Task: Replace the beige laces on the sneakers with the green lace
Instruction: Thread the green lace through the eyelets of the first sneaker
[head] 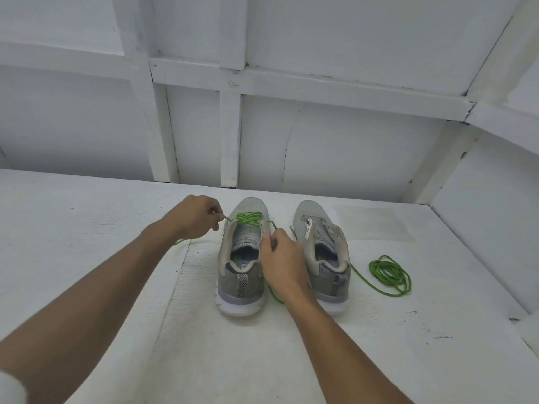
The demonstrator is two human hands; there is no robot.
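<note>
Two grey sneakers stand side by side on the white surface, heels toward me. The left sneaker [242, 258] has a green lace [248, 218] crossed through its lower eyelets. My left hand [192, 217] pinches the lace's left end just beside the shoe. My right hand [281, 260] pinches the other end at the shoe's right eyelets, and that end trails down past my wrist. The right sneaker [323, 252] shows no lace in its eyelets. A second green lace [389, 275] lies coiled to its right.
A white wall with framing boards [230, 141] rises just behind the shoes. A side wall [490, 228] closes off the right. The white surface [116, 214] extends left and toward me.
</note>
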